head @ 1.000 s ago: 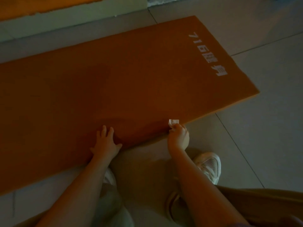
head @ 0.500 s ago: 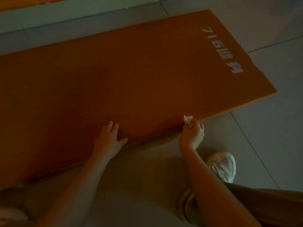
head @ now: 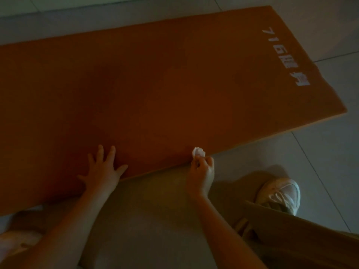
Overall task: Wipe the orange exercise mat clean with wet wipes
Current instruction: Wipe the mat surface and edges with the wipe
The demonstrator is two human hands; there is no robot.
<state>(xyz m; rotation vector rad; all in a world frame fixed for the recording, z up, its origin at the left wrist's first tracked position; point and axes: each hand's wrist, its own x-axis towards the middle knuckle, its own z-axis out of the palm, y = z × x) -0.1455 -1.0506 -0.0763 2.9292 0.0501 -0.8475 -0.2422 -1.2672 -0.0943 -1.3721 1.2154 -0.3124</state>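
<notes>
Head view: we work the near edge of the flat orange foam exercise mat (head: 155,84).
Our right hand (head: 201,171) pinches a crumpled white wet wipe (head: 198,152) there, fingers curled on it; our left hand (head: 103,171), fingers spread, presses the mat at 9 o'clock. The mat's long axis runs 8 to 2 o'clock, its bulk at 12 from the wipe. Our pale sneaker (head: 279,193) on the grey floor tiles (head: 320,162) at 4 blocks nothing.

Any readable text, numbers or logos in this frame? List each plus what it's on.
"716": white print near the right end of the flat orange exercise mat, sideways to the camera.
White characters after it, same mat: too blurred to read.
White sneaker and crumpled white wet wipe: nothing legible.
</notes>
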